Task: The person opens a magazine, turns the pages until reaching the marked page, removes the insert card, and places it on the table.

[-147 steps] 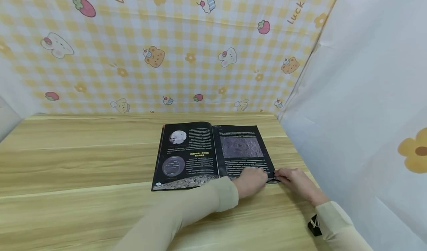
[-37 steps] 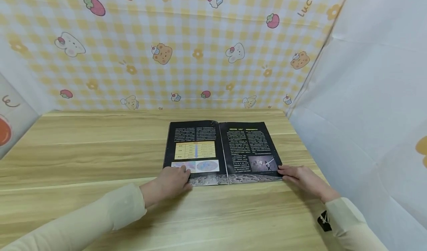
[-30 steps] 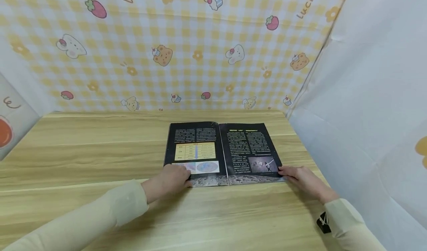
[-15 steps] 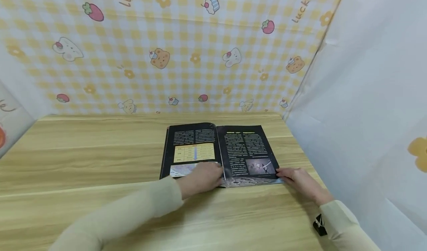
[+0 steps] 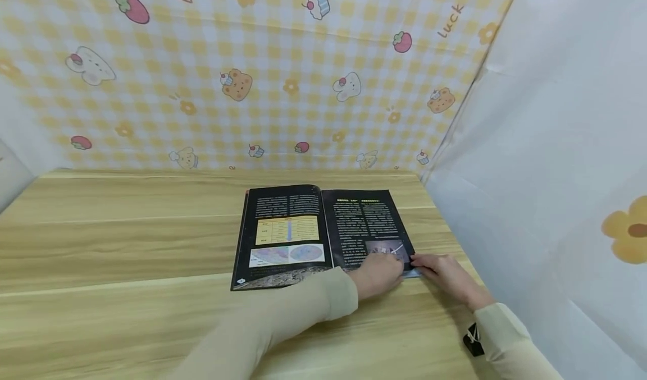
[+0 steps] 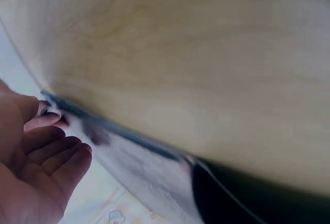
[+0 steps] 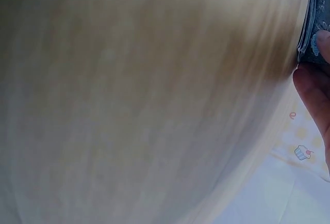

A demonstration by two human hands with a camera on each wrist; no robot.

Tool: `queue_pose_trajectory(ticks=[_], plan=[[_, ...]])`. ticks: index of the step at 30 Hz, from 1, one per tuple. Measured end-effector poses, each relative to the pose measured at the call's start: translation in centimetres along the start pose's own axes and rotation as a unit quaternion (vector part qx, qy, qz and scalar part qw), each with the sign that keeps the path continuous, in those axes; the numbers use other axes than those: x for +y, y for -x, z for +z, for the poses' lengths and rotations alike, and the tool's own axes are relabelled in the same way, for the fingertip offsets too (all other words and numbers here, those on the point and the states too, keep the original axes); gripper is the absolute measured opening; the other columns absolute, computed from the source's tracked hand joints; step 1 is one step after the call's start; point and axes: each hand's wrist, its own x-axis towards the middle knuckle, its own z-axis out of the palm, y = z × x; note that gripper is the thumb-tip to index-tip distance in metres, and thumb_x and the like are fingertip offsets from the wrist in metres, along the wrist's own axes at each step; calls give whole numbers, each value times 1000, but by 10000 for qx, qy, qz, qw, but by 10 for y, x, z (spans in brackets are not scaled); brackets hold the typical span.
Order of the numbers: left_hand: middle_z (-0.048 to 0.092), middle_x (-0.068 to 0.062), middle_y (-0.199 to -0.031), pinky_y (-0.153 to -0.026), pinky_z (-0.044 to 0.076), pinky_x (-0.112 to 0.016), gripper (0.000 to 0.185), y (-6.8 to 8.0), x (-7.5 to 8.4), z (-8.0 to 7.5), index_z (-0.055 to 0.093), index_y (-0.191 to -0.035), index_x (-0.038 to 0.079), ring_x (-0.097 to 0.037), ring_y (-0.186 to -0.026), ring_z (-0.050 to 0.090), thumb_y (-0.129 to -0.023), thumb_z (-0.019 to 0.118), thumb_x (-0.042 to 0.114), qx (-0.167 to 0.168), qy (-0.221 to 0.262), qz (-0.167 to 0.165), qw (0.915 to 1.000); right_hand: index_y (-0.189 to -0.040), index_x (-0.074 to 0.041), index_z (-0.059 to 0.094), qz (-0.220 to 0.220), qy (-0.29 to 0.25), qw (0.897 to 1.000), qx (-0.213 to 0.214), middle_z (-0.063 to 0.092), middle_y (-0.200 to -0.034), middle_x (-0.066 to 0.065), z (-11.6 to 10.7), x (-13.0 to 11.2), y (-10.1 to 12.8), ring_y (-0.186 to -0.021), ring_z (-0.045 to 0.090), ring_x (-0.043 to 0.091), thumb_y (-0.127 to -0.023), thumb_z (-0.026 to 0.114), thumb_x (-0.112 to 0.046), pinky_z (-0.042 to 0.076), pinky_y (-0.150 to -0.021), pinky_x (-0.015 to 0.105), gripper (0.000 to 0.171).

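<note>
Nearest the camera, two beige sleeves are seen reaching forward over the wooden table (image 5: 126, 245), the left one crossing toward the right. On the right sleeve a small black clip (image 5: 472, 340) is fastened near the wrist.

The left hand (image 5: 376, 274) is laid over the near right corner of the open magazine (image 5: 303, 237). In the left wrist view its fingers (image 6: 54, 154) are shown loosely curled beside the page edges, with a fingertip at the corner; whether a sheet is actually pinched cannot be told. The right hand (image 5: 445, 276) is set just beside the same corner, on its outer side, its fingertips touching the edge of the stacked pages. In the right wrist view a thumb and a finger (image 7: 314, 95) are seen closed on the edge of the stack, so a light pinch on the magazine is judged.

The magazine lies flat and open, ahead of both hands and slightly to the left, its spine running away from the person and its long spread running left to right. Both hands are gathered at the right page's near corner, with the left page left uncovered. A yellow table and pale maps are printed on that left page.

Beyond it, a checked yellow backdrop (image 5: 283, 71) with bears, rabbits and strawberries is hung, and a white sheet (image 5: 551, 144) is hung on the right.
</note>
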Motion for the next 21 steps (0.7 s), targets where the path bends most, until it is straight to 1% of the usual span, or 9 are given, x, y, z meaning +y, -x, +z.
queue_pose_trajectory(ticks=[4,8,10,13,15,17,19,20,21], plan=[[71,6,-88,-59,54,-25,15,-6,3,4,71,-88,20,-9,-75,66,-91,60,29,144,-273,-26,9995,-98,-3,72,109,-117,9999,3,70,-103,13,0,0,-2,-93,68,31,-80,66,6,55,-78,40,21],[70,7,-87,-57,53,-24,9,-8,4,6,69,-90,21,-7,-74,65,-90,61,19,291,-586,10,9979,-99,-4,72,188,-190,9996,41,71,-103,12,0,0,-2,-93,68,30,-80,66,6,55,-79,40,22],[70,7,-89,-57,53,-24,12,-9,4,6,68,-98,20,-8,-75,65,-91,59,17,327,-655,-11,9973,-100,-4,72,234,-210,9995,39,71,-102,11,-1,1,-1,-93,68,30,-80,66,6,55,-78,39,23],[70,6,-92,-59,54,-25,25,-10,5,7,61,-117,18,-8,-77,66,-93,54,17,242,-585,-82,9980,-103,-3,71,356,-222,9991,37,72,-100,10,-1,1,0,-92,68,29,-81,65,6,55,-78,39,24],[70,5,-90,-59,54,-25,36,-11,5,7,52,-131,18,-9,-76,66,-95,51,17,106,-542,-91,9984,-105,-2,70,528,-221,9983,58,71,-101,11,-1,1,2,-93,68,29,-82,64,5,55,-79,40,25],[70,5,-87,-60,54,-25,46,-11,5,7,41,-141,22,-9,-74,66,-96,50,16,-5,-502,-45,9987,-109,-1,68,786,-248,9965,114,70,-103,13,-2,0,5,-94,67,30,-84,64,3,54,-79,41,26],[69,5,-82,-59,54,-25,54,-10,5,8,34,-145,28,-9,-72,66,-96,51,16,-40,-576,50,9983,-113,2,65,1078,-285,9936,187,69,-106,17,-3,0,8,-94,67,32,-86,63,1,54,-79,43,28],[68,6,-79,-58,54,-25,56,-10,5,9,33,-145,32,-9,-71,65,-95,52,16,-15,-643,107,9979,-115,2,64,1215,-288,9919,238,68,-107,18,-4,-1,9,-94,67,33,-87,63,-1,54,-78,44,28],[68,6,-79,-58,54,-25,54,-10,5,9,36,-143,34,-9,-70,65,-95,53,16,43,-700,172,9974,-115,2,63,1325,-282,9904,286,68,-107,19,-4,-1,11,-93,67,34,-87,63,-2,54,-77,44,28]])
